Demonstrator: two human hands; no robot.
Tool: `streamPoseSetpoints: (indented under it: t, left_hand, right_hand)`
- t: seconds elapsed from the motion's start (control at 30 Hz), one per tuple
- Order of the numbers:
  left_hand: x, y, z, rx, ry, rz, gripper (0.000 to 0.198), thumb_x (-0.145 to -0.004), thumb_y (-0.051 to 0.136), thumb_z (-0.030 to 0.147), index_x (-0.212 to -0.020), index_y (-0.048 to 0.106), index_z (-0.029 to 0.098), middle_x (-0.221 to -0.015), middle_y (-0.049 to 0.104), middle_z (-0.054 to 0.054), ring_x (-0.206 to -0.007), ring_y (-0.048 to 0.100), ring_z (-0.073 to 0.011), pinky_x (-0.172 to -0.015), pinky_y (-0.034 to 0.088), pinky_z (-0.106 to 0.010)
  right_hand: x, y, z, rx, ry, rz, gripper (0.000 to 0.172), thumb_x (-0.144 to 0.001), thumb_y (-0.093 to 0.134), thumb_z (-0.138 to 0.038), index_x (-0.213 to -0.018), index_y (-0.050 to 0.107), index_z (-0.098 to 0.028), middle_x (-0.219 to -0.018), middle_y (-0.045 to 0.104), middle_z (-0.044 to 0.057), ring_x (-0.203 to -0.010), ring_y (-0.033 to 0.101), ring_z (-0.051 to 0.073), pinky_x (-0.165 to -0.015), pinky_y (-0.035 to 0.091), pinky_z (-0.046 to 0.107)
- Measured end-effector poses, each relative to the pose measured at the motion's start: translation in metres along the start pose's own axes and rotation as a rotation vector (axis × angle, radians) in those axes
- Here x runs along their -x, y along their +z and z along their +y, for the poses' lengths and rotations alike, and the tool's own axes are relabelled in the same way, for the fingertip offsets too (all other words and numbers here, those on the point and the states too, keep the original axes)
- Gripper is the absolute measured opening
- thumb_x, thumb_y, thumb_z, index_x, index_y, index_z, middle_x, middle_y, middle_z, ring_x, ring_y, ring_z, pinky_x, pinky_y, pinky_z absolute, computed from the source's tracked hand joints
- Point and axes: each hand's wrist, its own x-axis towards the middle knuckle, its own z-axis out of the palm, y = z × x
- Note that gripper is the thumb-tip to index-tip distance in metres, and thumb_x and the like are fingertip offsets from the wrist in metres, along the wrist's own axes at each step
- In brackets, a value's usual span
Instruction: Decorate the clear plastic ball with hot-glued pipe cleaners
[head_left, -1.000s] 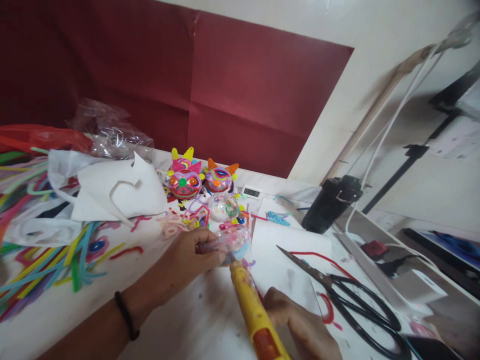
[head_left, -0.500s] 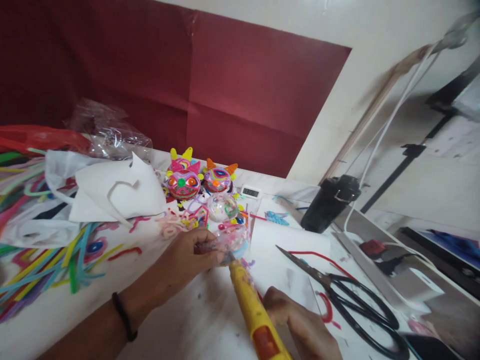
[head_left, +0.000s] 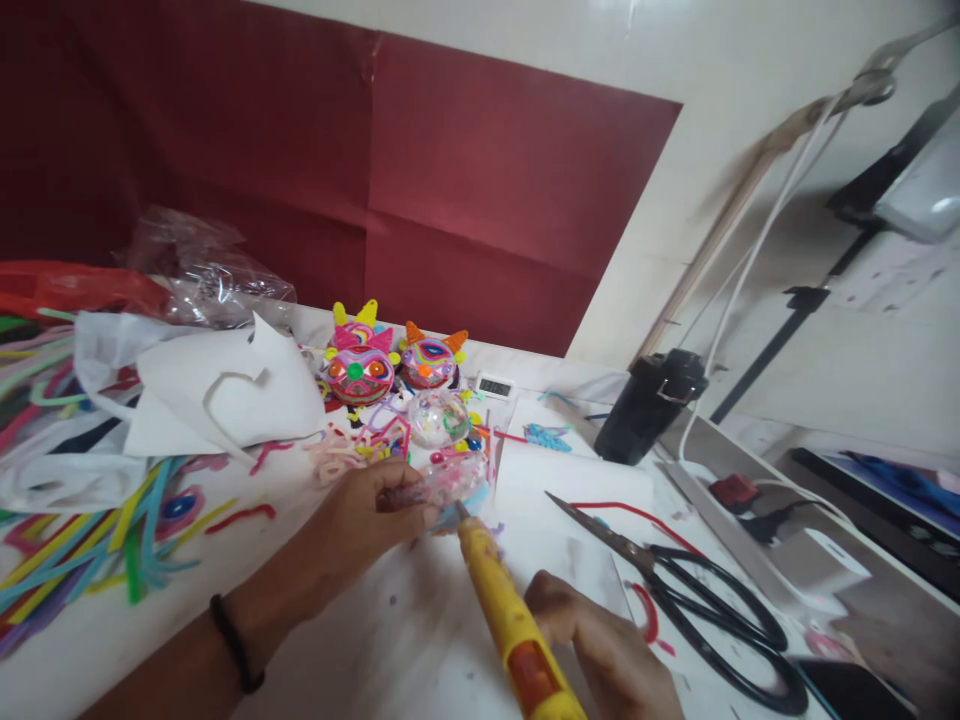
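Note:
My left hand (head_left: 360, 515), with a black band at the wrist, pinches a clear plastic piece (head_left: 450, 480) that has pinkish bits on it. A yellow glue gun (head_left: 499, 600) is in my right hand (head_left: 592, 630), its handle running out of the bottom of the view. The nozzle points at the near edge of the plastic piece; I cannot tell whether they touch. Just behind lies a clear plastic dome (head_left: 439, 418). Beyond it stand round, face-like ornaments in pink (head_left: 360, 372) and orange (head_left: 433, 360), covered with coloured pipe cleaners.
Large black scissors (head_left: 652, 570) lie open at the right. Behind them stands a black bottle (head_left: 652, 405). Bundles of pipe cleaners (head_left: 97, 530) and a cut white sheet (head_left: 225, 390) cover the left side. A small digital clock (head_left: 495, 386) is at the back.
The plastic piece has turned in my left hand and now looks flatter. The glue gun stays close to it. The whole view has shifted slightly.

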Motion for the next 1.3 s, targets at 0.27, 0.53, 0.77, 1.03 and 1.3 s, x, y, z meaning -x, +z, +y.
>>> streamPoseSetpoints:
  t: [0.27,0.53,0.77,1.03,1.3]
  left_hand:
    - [-0.003,0.000,-0.005,0.038,0.017,0.011,0.022,-0.066,0.065,0.036,-0.065,0.052,0.019,-0.064,0.039,0.006,-0.059,0.039,-0.0128,-0.054,0.028,-0.025]
    - [-0.004,0.000,-0.008,0.074,0.023,0.016,0.022,-0.068,0.066,0.036,-0.063,0.054,0.018,-0.060,0.036,0.007,-0.057,0.033,-0.0112,-0.052,0.023,-0.025]
    - [-0.003,-0.002,-0.009,0.131,-0.006,-0.012,0.020,-0.071,0.066,0.035,-0.070,0.056,0.017,-0.064,0.042,0.006,-0.061,0.037,-0.0121,-0.055,0.024,-0.026]
    - [-0.002,-0.003,-0.006,0.150,-0.017,-0.003,0.019,-0.072,0.067,0.033,-0.070,0.056,0.017,-0.064,0.043,0.005,-0.061,0.039,-0.0122,-0.055,0.026,-0.025]
    - [-0.001,-0.002,-0.001,0.203,-0.053,0.001,0.021,-0.067,0.070,0.034,-0.068,0.056,0.018,-0.062,0.047,0.006,-0.060,0.042,-0.0127,-0.055,0.028,-0.025]
  right_hand:
    - [-0.001,-0.004,0.005,-0.056,-0.014,-0.008,0.033,-0.089,0.050,-0.052,-0.078,0.053,-0.021,-0.066,0.046,0.000,-0.057,0.043,0.015,-0.052,0.030,0.028]
    - [0.000,-0.008,0.009,-0.126,0.009,-0.031,0.041,-0.084,0.051,-0.062,-0.080,0.055,-0.021,-0.068,0.046,0.000,-0.060,0.044,0.015,-0.055,0.030,0.028]
    - [-0.005,-0.012,0.002,-0.123,0.048,-0.019,0.037,-0.083,0.054,-0.059,-0.081,0.056,-0.022,-0.068,0.046,0.000,-0.059,0.041,0.014,-0.054,0.028,0.027]
    - [-0.006,-0.009,-0.003,-0.136,0.061,-0.004,0.032,-0.082,0.057,-0.055,-0.082,0.056,-0.022,-0.069,0.051,0.000,-0.058,0.044,0.014,-0.053,0.030,0.027]
    - [-0.007,-0.010,-0.002,-0.158,0.031,-0.005,0.034,-0.084,0.054,-0.057,-0.081,0.057,-0.023,-0.067,0.049,0.000,-0.060,0.045,0.015,-0.055,0.031,0.027]
